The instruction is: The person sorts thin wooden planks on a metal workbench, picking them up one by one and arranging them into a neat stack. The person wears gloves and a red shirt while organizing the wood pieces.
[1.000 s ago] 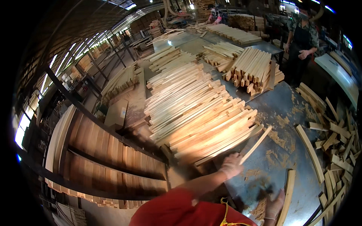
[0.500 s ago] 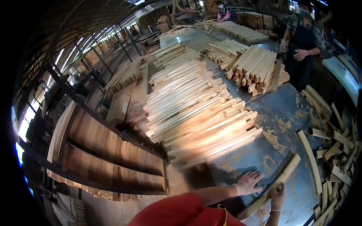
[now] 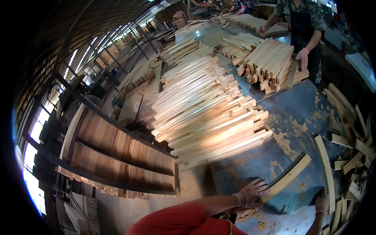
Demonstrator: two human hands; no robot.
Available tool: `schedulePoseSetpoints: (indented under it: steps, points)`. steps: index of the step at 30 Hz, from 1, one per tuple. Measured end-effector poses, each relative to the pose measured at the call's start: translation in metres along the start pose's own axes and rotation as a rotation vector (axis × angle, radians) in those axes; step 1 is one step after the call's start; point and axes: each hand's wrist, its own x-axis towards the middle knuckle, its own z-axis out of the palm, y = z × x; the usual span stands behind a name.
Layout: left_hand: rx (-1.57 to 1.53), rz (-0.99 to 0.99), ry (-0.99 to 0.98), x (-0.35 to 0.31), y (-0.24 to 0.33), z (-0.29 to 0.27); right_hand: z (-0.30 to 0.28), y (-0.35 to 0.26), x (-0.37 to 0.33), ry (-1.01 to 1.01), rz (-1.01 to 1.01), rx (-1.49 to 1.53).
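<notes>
My left hand [image 3: 252,194], in a pale glove, grips the near end of a wooden strip [image 3: 289,176] between fingers and thumb. The strip lies slantwise over the blue-grey table [image 3: 286,113], its far end pointing up and right. Farther right, my right hand [image 3: 322,201] is low over the table, close to the near part of a curved wooden strip [image 3: 325,168]. Its fingers are dark and blurred, so what they hold, if anything, does not show. Between both hands is a teal patch [image 3: 299,200] on the table; I cannot tell what it is.
Rows of wooden strips [image 3: 211,105] cover the table's middle. A stacked bundle [image 3: 270,58] sits beyond, beside a co-worker [image 3: 303,31] in a dark apron. Offcuts [image 3: 354,162] pile up at right. A dark-framed rack of boards [image 3: 117,145] stands at left. Sawdust speckles the table.
My left hand has gone from lying flat on the table to the strip's near end. My right hand has let go of that strip and moved right. The co-worker has leaned in to the bundle.
</notes>
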Motion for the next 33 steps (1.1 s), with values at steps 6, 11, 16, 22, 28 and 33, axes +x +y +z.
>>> schedulePoseSetpoints:
  steps: [6, 11, 16, 22, 28, 33]
  points:
    - [0.013, -0.053, -0.192, 0.02, 0.014, -0.027, 0.043, 0.019, -0.042, 0.107, -0.084, 0.65]
    - [-0.368, -0.449, -0.113, 0.024, 0.03, -0.067, 0.073, -0.138, -0.162, -0.269, -0.114, 1.169]
    - [-1.652, -0.406, -0.401, -0.018, -0.034, -0.081, 0.102, -0.251, -0.254, -0.522, -0.11, 1.591]
    - [-0.386, -0.463, -0.233, -0.034, -0.048, -0.084, 0.068, -0.233, -0.252, -0.364, -0.223, 1.024]
    - [0.781, -0.199, 0.033, -0.096, -0.164, -0.138, 0.021, 0.024, -0.246, 0.703, 0.446, 0.168]
    - [0.677, -0.193, -0.088, -0.046, -0.123, -0.126, 0.005, 0.132, -0.304, 0.265, 0.946, 0.381]
